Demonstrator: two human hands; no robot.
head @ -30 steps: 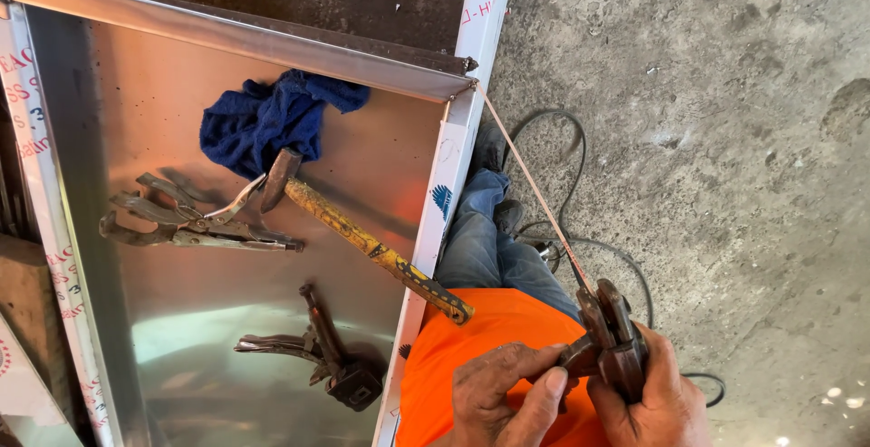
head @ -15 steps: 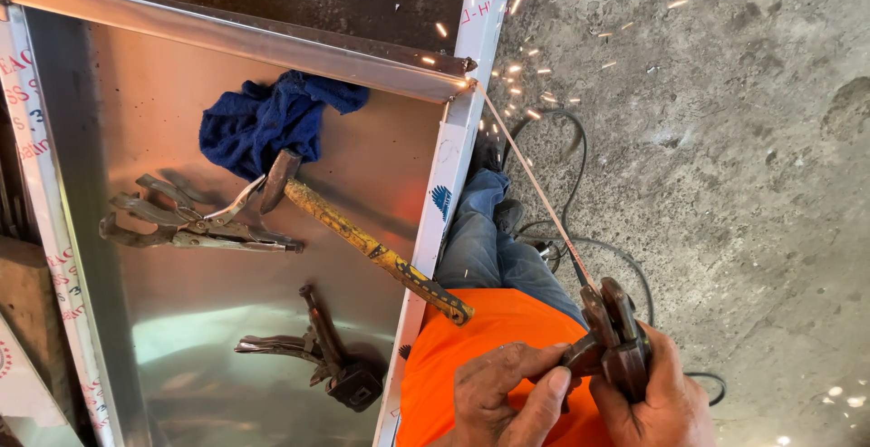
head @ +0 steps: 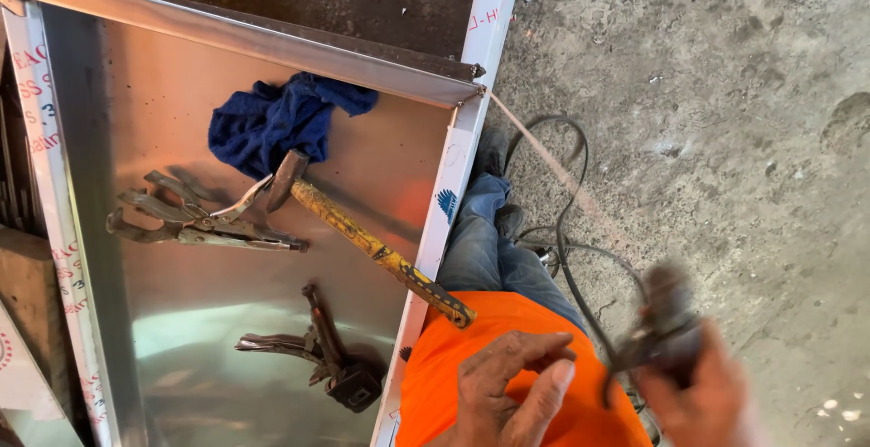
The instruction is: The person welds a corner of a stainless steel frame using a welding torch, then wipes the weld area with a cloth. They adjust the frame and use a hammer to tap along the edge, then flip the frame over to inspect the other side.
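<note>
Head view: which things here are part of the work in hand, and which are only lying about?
In hand:
- right hand gripping the blurred electrode holder
- thin welding rod reaching the frame corner
- left hand, resting free

Lying about on the metal sheet:
- hammer
- blue rag
- locking pliers
- second clamp

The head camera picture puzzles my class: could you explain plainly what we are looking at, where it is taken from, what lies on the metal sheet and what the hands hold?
The view comes from a camera worn on a person's head, looking down at their own hands and lap. There is no machine, only bare hands. The right hand, blurred, grips a dark electrode holder with a thin rod reaching to the corner of a shiny metal sheet. The left hand holds nothing and rests against the orange clothing. On the sheet lie a blue rag, a yellow-handled hammer and two sets of locking pliers. A black cable runs over the concrete floor.
</note>
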